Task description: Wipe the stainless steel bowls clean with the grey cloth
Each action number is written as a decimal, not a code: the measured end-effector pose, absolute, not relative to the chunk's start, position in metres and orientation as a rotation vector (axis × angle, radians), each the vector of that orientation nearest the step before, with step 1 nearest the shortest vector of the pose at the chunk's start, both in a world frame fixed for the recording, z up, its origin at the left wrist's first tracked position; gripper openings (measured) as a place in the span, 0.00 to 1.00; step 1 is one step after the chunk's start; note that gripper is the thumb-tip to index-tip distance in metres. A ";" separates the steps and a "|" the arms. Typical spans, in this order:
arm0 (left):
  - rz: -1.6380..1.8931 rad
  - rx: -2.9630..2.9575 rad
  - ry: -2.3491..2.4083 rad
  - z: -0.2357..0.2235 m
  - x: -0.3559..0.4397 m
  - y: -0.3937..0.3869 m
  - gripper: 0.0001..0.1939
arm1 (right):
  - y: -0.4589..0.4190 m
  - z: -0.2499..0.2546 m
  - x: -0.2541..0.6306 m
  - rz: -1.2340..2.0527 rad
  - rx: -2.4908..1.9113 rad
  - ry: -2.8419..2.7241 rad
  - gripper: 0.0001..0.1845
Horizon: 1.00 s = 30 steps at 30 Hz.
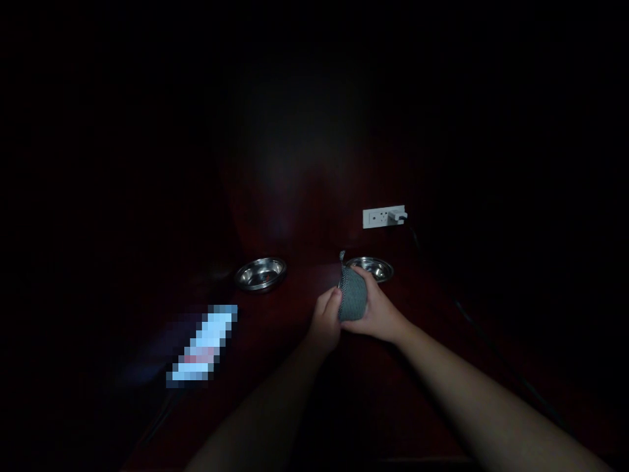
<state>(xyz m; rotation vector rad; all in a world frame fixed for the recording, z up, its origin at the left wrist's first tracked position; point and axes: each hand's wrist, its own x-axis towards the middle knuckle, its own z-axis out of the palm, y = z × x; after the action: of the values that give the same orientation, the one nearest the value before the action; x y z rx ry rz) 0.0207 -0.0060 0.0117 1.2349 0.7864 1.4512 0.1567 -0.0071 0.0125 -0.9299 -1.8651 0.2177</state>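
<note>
A small grey-green fabric pouch [354, 296] is held up in front of me over the dark red table. Speckled trim runs along its left edge, and a short tab sticks up from its top. My right hand [381, 308] wraps round the pouch from the right, thumb and fingers on either side. At the trimmed edge, my left hand [327, 321] is closed with its thumb up against the pouch; its other fingers are mostly hidden. Just behind my right hand is a shiny steel bowl [378, 267], partly covered by that hand and the pouch.
Another steel bowl [260, 274] stands to the left, with small reddish bits in it. A lit, blurred-out screen [202, 347] lies nearer on the left. A white wall socket [376, 217] holds a plug. A thin cable [511, 364] runs along the right. Surroundings are very dark.
</note>
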 end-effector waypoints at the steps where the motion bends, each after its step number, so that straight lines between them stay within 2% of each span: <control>1: 1.386 1.360 0.740 0.014 0.020 -0.007 0.18 | -0.007 0.012 0.157 0.221 -0.939 -1.873 0.57; 3: 1.300 1.529 0.677 0.018 0.018 -0.009 0.16 | -0.006 0.011 0.158 0.245 -0.959 -1.878 0.57; 11: 1.403 1.732 0.839 0.018 0.017 -0.008 0.18 | -0.003 0.011 0.160 0.163 -0.958 -1.919 0.55; 20: 1.351 1.746 0.812 0.020 0.017 -0.012 0.12 | -0.006 0.015 0.158 0.125 -0.946 -1.954 0.53; 30: 1.404 1.716 0.817 0.022 0.018 -0.012 0.13 | -0.006 0.015 0.157 0.035 -0.942 -1.924 0.53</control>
<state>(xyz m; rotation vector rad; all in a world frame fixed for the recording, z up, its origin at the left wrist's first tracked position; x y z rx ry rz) 0.0176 -0.0123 0.0222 1.7158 0.8175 1.4043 0.1566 -0.0060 0.0152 -0.9422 -1.9238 0.0352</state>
